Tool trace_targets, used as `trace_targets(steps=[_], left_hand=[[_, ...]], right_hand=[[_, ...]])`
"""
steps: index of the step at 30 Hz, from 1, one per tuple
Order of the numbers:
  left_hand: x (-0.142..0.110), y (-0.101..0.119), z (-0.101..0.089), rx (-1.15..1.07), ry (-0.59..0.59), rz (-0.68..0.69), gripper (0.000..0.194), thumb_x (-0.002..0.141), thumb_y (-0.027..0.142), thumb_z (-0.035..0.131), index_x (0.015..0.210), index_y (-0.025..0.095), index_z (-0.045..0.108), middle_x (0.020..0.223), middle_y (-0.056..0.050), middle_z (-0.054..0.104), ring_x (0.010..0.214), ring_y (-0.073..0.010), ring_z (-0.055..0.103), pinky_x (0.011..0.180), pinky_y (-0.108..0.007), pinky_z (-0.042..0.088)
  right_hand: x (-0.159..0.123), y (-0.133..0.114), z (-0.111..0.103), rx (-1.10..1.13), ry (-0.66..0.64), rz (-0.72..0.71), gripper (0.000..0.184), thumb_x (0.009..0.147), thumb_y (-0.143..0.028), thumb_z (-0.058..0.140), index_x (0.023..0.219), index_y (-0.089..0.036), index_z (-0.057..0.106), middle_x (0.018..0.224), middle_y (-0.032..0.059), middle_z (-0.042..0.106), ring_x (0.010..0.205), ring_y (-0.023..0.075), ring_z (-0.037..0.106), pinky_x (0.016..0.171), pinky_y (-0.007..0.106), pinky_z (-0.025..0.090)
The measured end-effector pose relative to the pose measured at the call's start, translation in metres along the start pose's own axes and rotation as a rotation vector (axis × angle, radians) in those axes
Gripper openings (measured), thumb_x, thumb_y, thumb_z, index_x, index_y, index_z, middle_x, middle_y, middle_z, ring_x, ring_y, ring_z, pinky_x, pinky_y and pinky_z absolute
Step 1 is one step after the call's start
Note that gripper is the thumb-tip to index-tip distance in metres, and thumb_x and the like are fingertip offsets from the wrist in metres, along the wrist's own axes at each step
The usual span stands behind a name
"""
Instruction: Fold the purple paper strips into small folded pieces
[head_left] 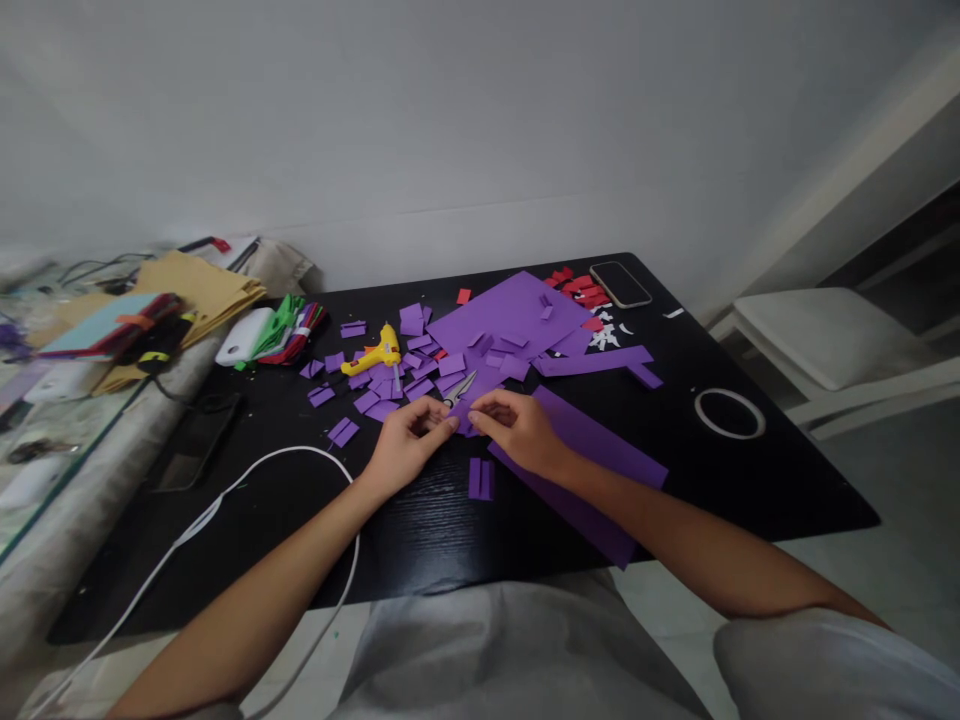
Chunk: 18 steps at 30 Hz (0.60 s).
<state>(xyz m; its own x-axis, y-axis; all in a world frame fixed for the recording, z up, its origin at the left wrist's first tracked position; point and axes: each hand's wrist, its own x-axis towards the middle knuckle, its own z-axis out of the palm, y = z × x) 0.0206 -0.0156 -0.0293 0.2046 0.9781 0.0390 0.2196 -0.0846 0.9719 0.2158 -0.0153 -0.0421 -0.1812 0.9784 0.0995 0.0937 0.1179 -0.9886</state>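
Over the black table, my left hand and my right hand face each other with fingertips pinched. A small piece of purple paper lies between them, gripped at both sides, though the fingers partly hide it. Just behind it rest open scissors among the purple scraps. In front of the hands sits a folded purple paper piece. Under my right wrist stretches a long purple sheet. A yellow glue gun lies on small folded purple pieces to the left.
A large purple sheet, red scraps, white scraps and a phone lie at the back. At right is a tape ring. A white cable loops at left, near bundled coloured strips. A white chair stands beyond.
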Motion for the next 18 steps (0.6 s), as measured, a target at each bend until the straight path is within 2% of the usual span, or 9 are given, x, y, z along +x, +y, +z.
trace_targets(steps=[13, 15, 18], left_hand=[[-0.0006, 0.0018, -0.0044, -0.018, 0.103, 0.056, 0.027, 0.080, 0.041, 0.076, 0.079, 0.017, 0.064, 0.062, 0.002, 0.060, 0.056, -0.0113, 0.052, 0.057, -0.023, 0.040], [-0.0001, 0.0012, -0.0055, -0.027, 0.113, 0.057, 0.026, 0.081, 0.041, 0.074, 0.080, 0.017, 0.063, 0.062, 0.002, 0.059, 0.057, -0.0117, 0.052, 0.058, -0.024, 0.040], [0.0014, -0.0006, -0.0069, -0.030, 0.109, 0.050, 0.024, 0.082, 0.040, 0.072, 0.081, 0.018, 0.061, 0.063, 0.003, 0.058, 0.058, -0.0120, 0.051, 0.059, -0.024, 0.040]], right_hand=[[0.0022, -0.0037, -0.0036, 0.054, 0.027, 0.027, 0.020, 0.082, -0.038, 0.071, 0.086, -0.018, 0.069, 0.081, 0.0048, 0.072, 0.075, 0.0183, 0.070, 0.073, 0.032, 0.058], [0.0010, -0.0055, -0.0041, 0.021, 0.041, -0.004, 0.021, 0.084, -0.039, 0.070, 0.088, -0.018, 0.069, 0.084, 0.0056, 0.073, 0.077, 0.0187, 0.070, 0.074, 0.032, 0.057], [-0.0046, -0.0105, -0.0061, -0.136, 0.056, -0.168, 0.022, 0.087, -0.042, 0.070, 0.089, -0.020, 0.068, 0.087, 0.0063, 0.072, 0.078, 0.0186, 0.068, 0.075, 0.032, 0.056]])
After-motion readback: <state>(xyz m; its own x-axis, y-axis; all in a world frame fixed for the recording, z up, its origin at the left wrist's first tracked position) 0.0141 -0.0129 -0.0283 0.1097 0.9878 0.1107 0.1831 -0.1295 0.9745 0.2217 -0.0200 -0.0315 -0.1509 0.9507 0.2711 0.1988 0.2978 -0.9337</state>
